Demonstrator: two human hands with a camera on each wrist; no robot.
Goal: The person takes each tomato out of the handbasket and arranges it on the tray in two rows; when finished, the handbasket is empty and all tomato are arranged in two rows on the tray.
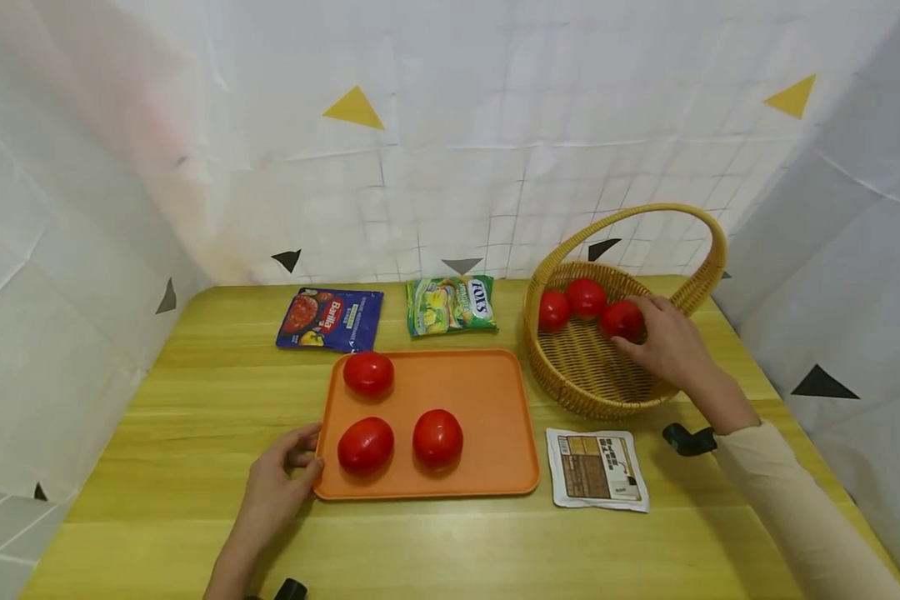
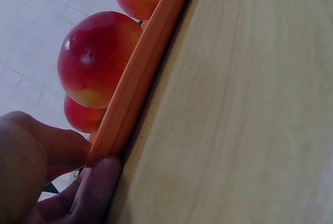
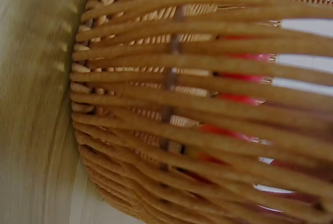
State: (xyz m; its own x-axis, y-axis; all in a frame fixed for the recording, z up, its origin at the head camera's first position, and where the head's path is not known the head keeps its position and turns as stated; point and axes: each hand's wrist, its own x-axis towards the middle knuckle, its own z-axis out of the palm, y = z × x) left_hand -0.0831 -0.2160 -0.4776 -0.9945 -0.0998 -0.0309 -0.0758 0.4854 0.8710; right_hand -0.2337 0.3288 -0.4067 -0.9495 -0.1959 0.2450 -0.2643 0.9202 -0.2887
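Note:
In the head view my left hand (image 1: pixel 279 477) pinches the left edge of the orange tray (image 1: pixel 495 425); the left wrist view shows its thumb and fingers (image 2: pixel 101 182) on the rim. The tray bears three shiny red tomatoes: one at the back left (image 1: pixel 369 374), one at the front left (image 1: pixel 366 446) and one near the middle (image 1: pixel 437 439). Inside the wicker basket (image 1: pixel 570 387) my right hand (image 1: pixel 663 340) grips a tomato (image 1: pixel 621 320). Two more tomatoes (image 1: pixel 587 298) lie beside it. Basket weave (image 3: pixel 156 89) fills the right wrist view and mostly hides that hand.
Behind the tray lie a blue Barilla pouch (image 1: pixel 330 320) and a green Fox's candy bag (image 1: pixel 452 306). A white packet (image 1: pixel 598 469) lies in front of the basket. The basket's tall handle (image 1: pixel 645 208) arches over it. White sheeting (image 1: pixel 450 183) stands behind the wooden table (image 1: pixel 435 550).

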